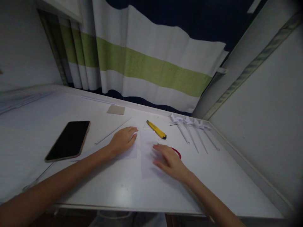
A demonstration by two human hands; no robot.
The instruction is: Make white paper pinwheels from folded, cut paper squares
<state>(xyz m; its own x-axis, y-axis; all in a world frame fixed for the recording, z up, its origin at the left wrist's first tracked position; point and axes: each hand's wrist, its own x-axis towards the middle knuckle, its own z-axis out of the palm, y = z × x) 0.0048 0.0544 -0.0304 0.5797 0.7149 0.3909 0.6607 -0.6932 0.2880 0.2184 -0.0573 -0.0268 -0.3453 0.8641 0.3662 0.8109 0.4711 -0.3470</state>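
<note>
On the white table (213,176) lies a sheet of white paper (148,151), folded or split down its middle. My left hand (123,140) rests flat on the sheet's left part, fingers stretched out. My right hand (167,160) presses flat on the right strip, fingers extended toward the left. A yellow utility knife (156,129) lies just beyond the paper. Something red (177,152) peeks out behind my right hand; part of it is hidden.
A black phone (68,140) lies face up at the left. Several white paper sticks with folded tops (191,129) are lined up at the right. A small beige card (115,109) sits near the back edge. A striped curtain (146,66) hangs behind.
</note>
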